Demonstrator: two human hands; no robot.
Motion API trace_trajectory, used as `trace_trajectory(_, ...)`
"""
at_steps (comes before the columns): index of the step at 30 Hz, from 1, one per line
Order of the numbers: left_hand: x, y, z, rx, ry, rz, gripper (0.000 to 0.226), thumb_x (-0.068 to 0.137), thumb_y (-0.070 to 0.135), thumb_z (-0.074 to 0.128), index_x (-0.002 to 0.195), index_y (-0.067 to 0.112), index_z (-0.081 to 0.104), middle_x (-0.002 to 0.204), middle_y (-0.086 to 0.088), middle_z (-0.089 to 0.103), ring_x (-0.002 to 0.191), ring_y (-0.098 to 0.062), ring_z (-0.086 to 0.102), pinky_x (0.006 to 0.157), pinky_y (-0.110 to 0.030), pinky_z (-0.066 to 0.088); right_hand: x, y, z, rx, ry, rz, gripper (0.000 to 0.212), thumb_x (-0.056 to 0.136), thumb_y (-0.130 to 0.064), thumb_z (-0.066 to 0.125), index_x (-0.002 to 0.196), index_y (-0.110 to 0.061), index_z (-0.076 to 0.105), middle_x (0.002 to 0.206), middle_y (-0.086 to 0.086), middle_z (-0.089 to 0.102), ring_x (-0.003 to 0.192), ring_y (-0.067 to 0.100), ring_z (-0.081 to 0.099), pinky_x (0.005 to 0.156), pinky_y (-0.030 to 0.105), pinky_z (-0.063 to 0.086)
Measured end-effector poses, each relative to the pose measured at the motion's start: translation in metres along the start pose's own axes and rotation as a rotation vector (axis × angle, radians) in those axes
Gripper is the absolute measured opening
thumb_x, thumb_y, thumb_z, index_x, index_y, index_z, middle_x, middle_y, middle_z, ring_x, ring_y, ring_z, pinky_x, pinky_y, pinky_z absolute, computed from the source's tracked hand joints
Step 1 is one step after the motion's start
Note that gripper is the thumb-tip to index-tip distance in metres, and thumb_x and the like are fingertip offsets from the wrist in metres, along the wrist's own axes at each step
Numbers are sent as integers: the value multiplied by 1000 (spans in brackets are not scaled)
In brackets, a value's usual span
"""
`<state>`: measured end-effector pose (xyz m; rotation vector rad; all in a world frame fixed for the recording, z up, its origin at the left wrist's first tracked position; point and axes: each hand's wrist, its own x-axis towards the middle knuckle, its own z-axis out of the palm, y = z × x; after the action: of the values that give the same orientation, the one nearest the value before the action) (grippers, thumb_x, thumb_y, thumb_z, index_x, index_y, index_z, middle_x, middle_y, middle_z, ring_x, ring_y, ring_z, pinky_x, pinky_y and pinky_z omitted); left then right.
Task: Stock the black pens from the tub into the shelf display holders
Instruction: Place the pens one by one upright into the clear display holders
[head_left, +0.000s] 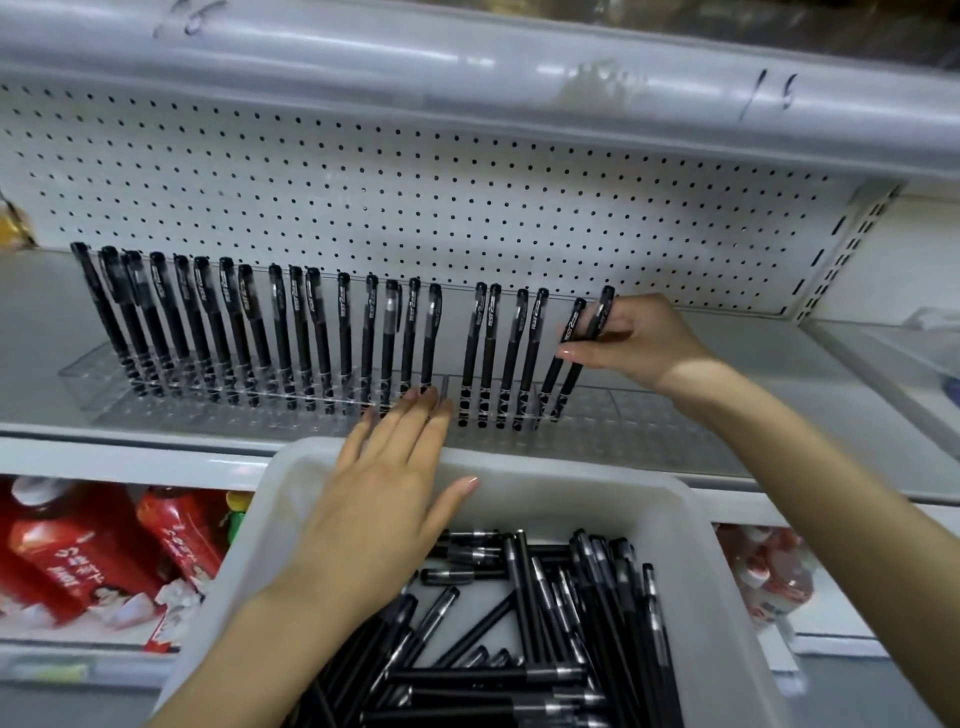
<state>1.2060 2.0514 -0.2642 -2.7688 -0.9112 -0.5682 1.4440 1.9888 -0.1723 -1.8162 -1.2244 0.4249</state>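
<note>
A clear plastic display holder (93, 387) runs along the white shelf, and several black pens (291, 332) stand upright in it. My right hand (631, 338) pinches the rightmost standing pen (589, 345), whose tip sits in a second clear holder (613, 410). My left hand (387, 478) lies flat with straight fingers over the tub's far rim, its fingertips touching the holder's front edge. Below, the white tub (696, 551) holds several loose black pens (545, 639) lying in a heap.
A white pegboard (415, 182) backs the shelf, with an upper shelf edge (467, 73) overhead. Red drink cartons (78, 551) and bottles (769, 577) fill the lower shelf behind the tub. The second holder's right part has no pens in it.
</note>
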Motion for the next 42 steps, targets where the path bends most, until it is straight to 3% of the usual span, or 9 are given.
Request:
trace_trajectory(3,0,0,0,-5,4,-2,64,97,54,21,132,9,51,134,-5,54,128,-19,46,105,-46,26,0,2,4,44,-6,-5,14,74,-10,77,86,-8,71,82,-8,69,71,-4,62,71,6,48)
trace_trajectory(7,0,0,0,-18,4,1,64,97,54,20,133,9,49,135,-6,53,129,-19,45,105,-46,26,3,1,6,47,-22,3,21,76,-10,76,92,3,70,95,14,72,84,12,63,86,28,50)
trace_trajectory(12,0,0,0,-36,-9,-3,65,97,55,19,134,9,48,137,-6,51,130,-19,44,105,-45,25,6,-4,7,-56,-77,-54,11,79,-14,74,82,-4,69,84,11,68,79,15,59,75,23,46)
trace_trajectory(15,0,1,0,-43,-20,-5,65,97,55,19,135,10,47,138,-6,50,130,-20,44,106,-44,25,7,-4,7,-108,-65,-75,20,79,-16,74,84,3,67,95,22,67,84,29,61,86,32,48)
trace_trajectory(22,0,1,-1,-46,-26,-7,66,97,55,17,135,10,47,138,-6,50,130,-19,44,106,-45,25,5,-4,10,-64,-49,-48,14,76,-15,76,74,-21,64,81,-8,64,74,1,56,63,0,40)
trace_trajectory(28,0,0,0,-67,-41,-10,66,96,55,18,137,11,44,142,-5,47,134,-17,38,108,-44,21,4,1,8,-71,-40,-23,11,78,-20,74,85,-15,67,92,-5,66,85,3,58,71,9,39)
trace_trajectory(34,0,0,-1,-99,-55,-13,68,96,56,16,137,10,44,143,-5,45,136,-17,35,110,-43,22,2,2,7,-47,-33,-23,11,78,-16,74,78,-20,64,90,-8,65,84,0,56,65,-2,37)
trace_trajectory(38,1,0,-2,-98,-63,-14,70,95,57,14,138,11,44,144,-5,44,136,-17,34,110,-43,22,0,4,7,-46,-17,-28,14,77,-13,76,88,-15,67,99,0,67,92,10,60,73,2,39)
trace_trajectory(42,2,2,-10,-104,-86,-11,72,93,59,13,138,11,44,142,-5,46,135,-18,37,112,-41,17,-8,1,-1,-22,-15,2,29,77,-15,76,104,-14,66,99,-2,68,85,1,60,70,-3,40)
